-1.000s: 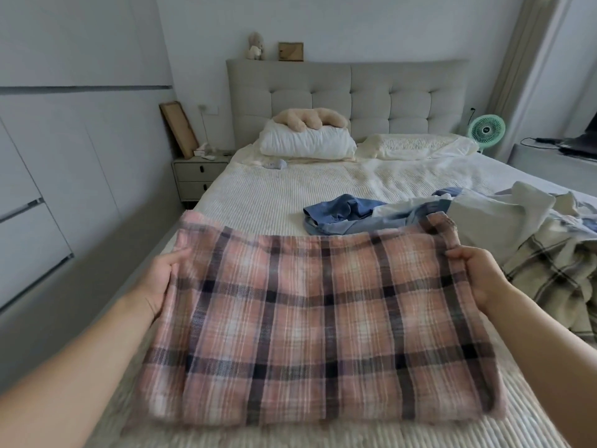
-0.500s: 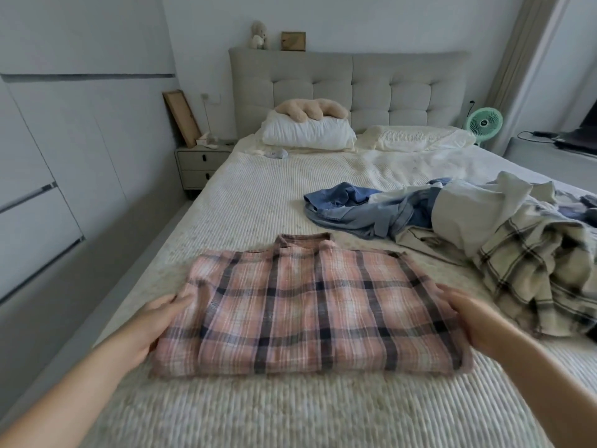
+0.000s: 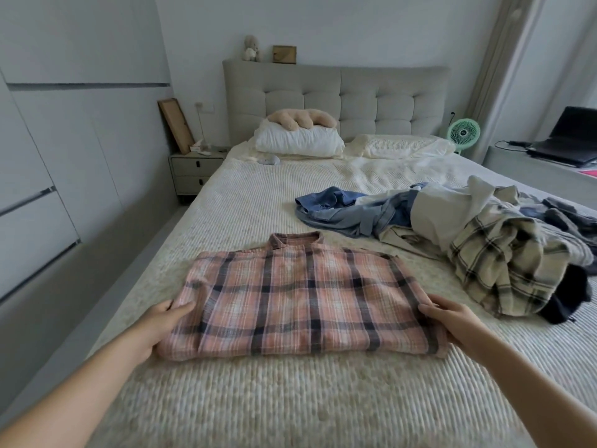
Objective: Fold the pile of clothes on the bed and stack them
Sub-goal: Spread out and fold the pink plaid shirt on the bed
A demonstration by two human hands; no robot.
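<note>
A pink plaid shirt (image 3: 300, 299) lies folded flat on the cream ribbed bedspread (image 3: 290, 399), collar pointing to the headboard. My left hand (image 3: 161, 328) grips its near left edge, thumb on top and fingers tucked under. My right hand (image 3: 452, 321) grips the near right edge the same way. To the right lies the unfolded pile: a blue denim garment (image 3: 342, 211), a cream garment (image 3: 442, 215), a beige plaid shirt (image 3: 504, 270) and dark clothes (image 3: 568, 292).
Two pillows (image 3: 300, 142) and a plush toy (image 3: 300, 119) rest against the grey headboard. A nightstand (image 3: 193, 169) stands at the bed's left, wardrobe doors (image 3: 48, 156) line the left wall. A green fan (image 3: 464, 132) and a laptop (image 3: 571, 137) are at the right.
The pink plaid shirt came down from being held up in front of me to lying folded on the bed. Both hands slid to its near corners.
</note>
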